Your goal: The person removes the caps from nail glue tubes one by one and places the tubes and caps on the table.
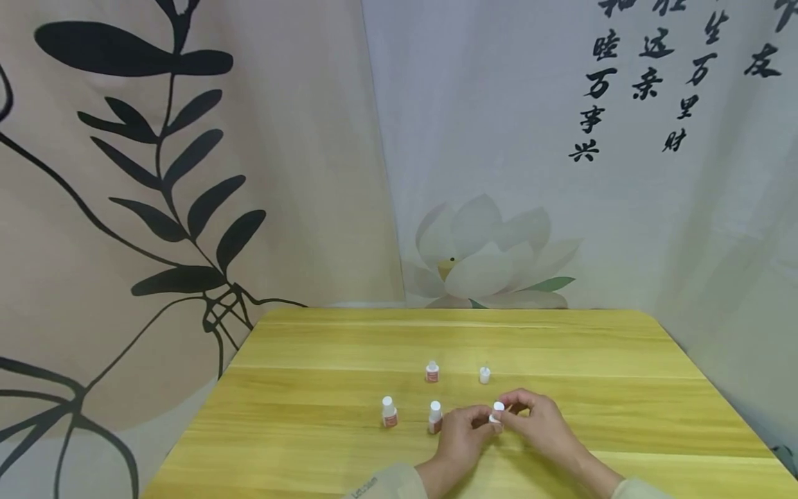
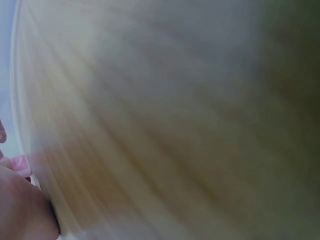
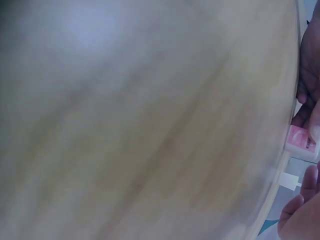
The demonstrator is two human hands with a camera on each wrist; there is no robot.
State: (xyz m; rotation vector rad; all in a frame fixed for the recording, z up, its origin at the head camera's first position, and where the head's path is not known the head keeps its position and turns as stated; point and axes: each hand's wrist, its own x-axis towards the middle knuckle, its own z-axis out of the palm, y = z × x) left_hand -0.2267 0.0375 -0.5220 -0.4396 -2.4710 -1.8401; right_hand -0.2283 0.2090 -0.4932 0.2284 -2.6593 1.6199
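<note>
In the head view, my left hand (image 1: 463, 435) holds a small bottle (image 1: 495, 418) by its lower part. Thumb and forefinger of my right hand (image 1: 544, 421) are at the bottle's white cap (image 1: 499, 406), pinching it from the right. The bottle's pink label (image 3: 301, 137) shows at the right wrist view's edge, with left fingers around it. Only a sliver of the bottle (image 2: 20, 165) appears in the left wrist view. Just left of my left hand stands a capped bottle (image 1: 435, 416), its lower side partly behind the hand.
Another white-capped bottle (image 1: 389, 412) stands farther left. Behind them are a bottle (image 1: 432, 373) with a narrower top and a small loose white piece (image 1: 484, 375), which looks like a cap. All stand on the yellow wooden table (image 1: 299, 388); printed curtains (image 1: 312, 173) hang behind it.
</note>
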